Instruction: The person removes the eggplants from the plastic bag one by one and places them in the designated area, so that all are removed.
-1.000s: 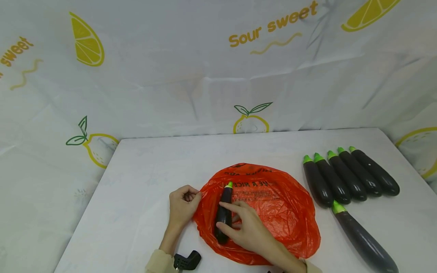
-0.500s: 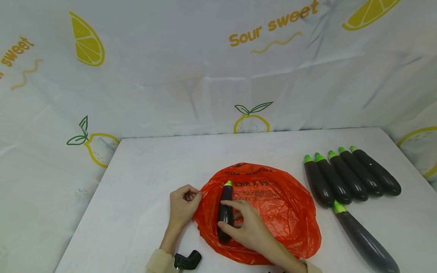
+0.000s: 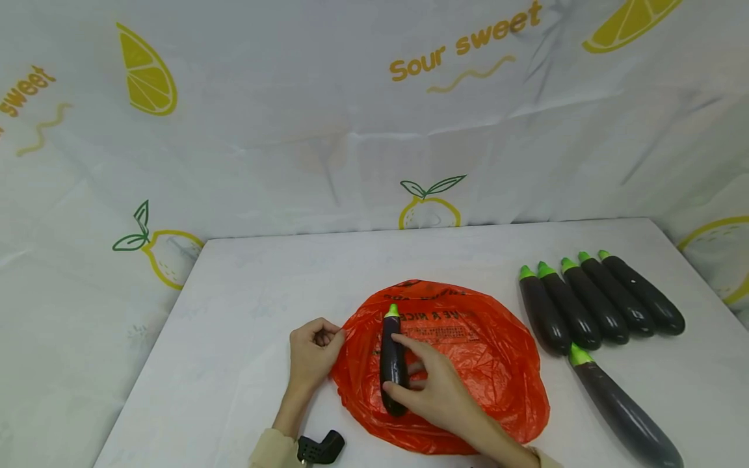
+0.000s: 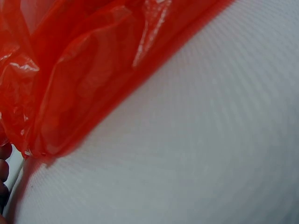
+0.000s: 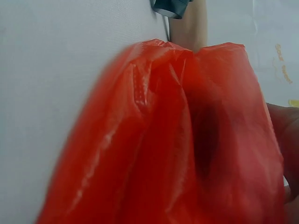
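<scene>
A dark purple eggplant [image 3: 394, 364] with a bright green stem end is held by my right hand [image 3: 439, 393], thumb and fingers around its side. It stands over the opened red plastic bag [image 3: 497, 344], overlapping its left part in the head view. My left hand [image 3: 315, 351] pinches the bag's left rim between thumb and curled fingers. The left wrist view has the red bag [image 4: 98, 65] at upper left, with fingertips [image 4: 3, 168] at the left edge. In the right wrist view the bag [image 5: 154, 154] fills the middle and hides the eggplant.
Several more eggplants [image 3: 597, 305] lie side by side at the right of the white table [image 3: 251, 292]. Another eggplant [image 3: 629, 413] lies slanted in front of them. A black device [image 3: 322, 447] sits at the left wrist. A lemon-printed cloth [image 3: 292, 130] hangs behind.
My right hand has shifted the eggplant slightly to the right over the bag, its stem end moving a little farther from me. The left hand has kept its pinch on the rim.
</scene>
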`<state>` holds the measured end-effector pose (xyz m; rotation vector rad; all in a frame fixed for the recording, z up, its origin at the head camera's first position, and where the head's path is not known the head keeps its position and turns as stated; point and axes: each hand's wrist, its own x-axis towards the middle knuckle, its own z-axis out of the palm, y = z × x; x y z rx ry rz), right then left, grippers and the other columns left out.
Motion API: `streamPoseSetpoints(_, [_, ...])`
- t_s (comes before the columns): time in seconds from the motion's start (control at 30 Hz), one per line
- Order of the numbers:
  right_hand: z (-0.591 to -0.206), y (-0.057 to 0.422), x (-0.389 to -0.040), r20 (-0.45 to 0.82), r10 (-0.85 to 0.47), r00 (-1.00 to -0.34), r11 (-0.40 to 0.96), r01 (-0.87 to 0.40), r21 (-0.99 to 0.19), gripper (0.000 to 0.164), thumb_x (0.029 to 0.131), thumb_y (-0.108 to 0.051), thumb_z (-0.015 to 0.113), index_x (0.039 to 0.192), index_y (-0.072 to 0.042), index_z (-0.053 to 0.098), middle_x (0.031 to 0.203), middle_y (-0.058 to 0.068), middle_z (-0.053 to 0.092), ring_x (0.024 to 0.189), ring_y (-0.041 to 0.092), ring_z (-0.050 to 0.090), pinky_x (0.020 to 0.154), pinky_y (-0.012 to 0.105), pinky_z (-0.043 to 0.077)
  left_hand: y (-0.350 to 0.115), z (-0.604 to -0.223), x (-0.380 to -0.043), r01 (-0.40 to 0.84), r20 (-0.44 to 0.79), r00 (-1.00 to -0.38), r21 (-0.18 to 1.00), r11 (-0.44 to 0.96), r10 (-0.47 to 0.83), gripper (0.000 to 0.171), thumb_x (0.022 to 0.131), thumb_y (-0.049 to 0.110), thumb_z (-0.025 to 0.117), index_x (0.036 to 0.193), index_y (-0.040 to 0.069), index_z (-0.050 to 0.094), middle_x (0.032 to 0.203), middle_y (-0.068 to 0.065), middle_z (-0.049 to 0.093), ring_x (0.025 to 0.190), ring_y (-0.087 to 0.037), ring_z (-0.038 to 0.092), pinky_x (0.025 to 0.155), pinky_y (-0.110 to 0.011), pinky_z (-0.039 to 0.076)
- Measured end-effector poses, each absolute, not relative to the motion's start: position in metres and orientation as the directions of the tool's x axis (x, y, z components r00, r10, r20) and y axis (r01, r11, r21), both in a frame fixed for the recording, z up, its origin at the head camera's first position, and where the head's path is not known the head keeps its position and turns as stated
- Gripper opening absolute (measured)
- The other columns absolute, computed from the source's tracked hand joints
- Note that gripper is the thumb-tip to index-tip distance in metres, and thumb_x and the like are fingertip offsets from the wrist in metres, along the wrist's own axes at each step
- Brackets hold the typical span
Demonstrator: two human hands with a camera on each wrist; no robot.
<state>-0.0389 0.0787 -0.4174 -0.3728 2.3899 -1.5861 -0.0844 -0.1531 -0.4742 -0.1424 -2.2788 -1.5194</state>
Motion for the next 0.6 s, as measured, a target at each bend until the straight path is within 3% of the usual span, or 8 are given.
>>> streamPoseSetpoints(0.6, [-0.409, 0.09, -0.037, -0.127, -0.34, -0.932, 0.341, 0.004, -0.94, 0.073, 0.083, -0.017, 0.084, 0.147, -0.007, 0.05, 0.13, 0.022, 0.06, 0.093, 0.019, 0.067, 0.073, 0.027, 0.062, -0.155, -0.478, -0.084, 0.298, 0.379, -0.917, 0.859, 0.417, -0.126, 0.02, 0.079, -0.005, 0.074, 0.07, 0.014, 0.074, 0.06, 0.0, 0.063, 0.055, -0.001, 0.046, 0.051, -0.018, 0.041])
